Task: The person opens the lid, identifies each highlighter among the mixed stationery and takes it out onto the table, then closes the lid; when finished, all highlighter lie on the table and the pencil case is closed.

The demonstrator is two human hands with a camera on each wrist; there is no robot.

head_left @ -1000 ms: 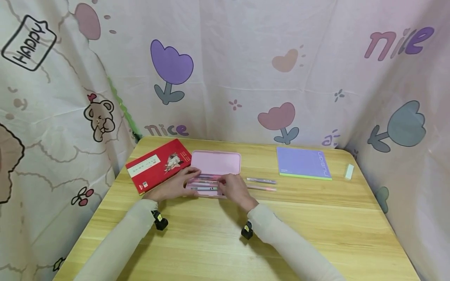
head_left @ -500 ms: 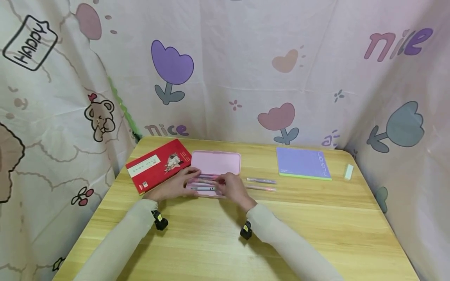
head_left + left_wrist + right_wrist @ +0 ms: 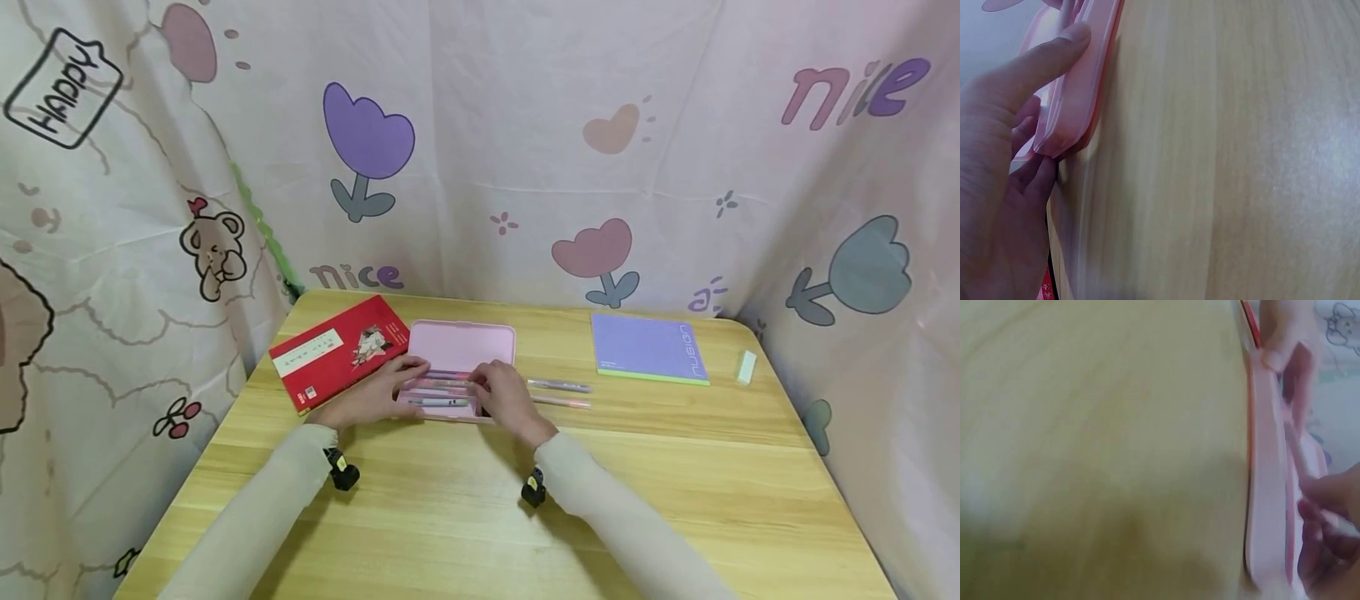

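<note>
A pink pencil case (image 3: 461, 344) lies open on the table, its lid folded back, with several pens in its tray. My left hand (image 3: 371, 396) grips the case's left end; in the left wrist view the thumb lies along the front wall (image 3: 1075, 100) and other fingers curl round the corner. Over the right part of the tray, my right hand (image 3: 506, 400) pinches a slim pen (image 3: 1297, 450) between thumb and fingers. A light-coloured pen (image 3: 438, 402) lies nearest the front of the tray. My right hand hides the tray's right end.
Two pens, one greyish purple (image 3: 558, 386) and one pinkish (image 3: 562, 402), lie right of the case. A red book (image 3: 337, 354) sits close on its left. Farther right are a purple notebook (image 3: 648, 348) and a small white block (image 3: 746, 367). Printed curtains surround the table (image 3: 450, 517).
My right hand has lifted slightly and shifted a little right, with the pinched pen moving toward the back of the tray. My left hand has stayed on the case.
</note>
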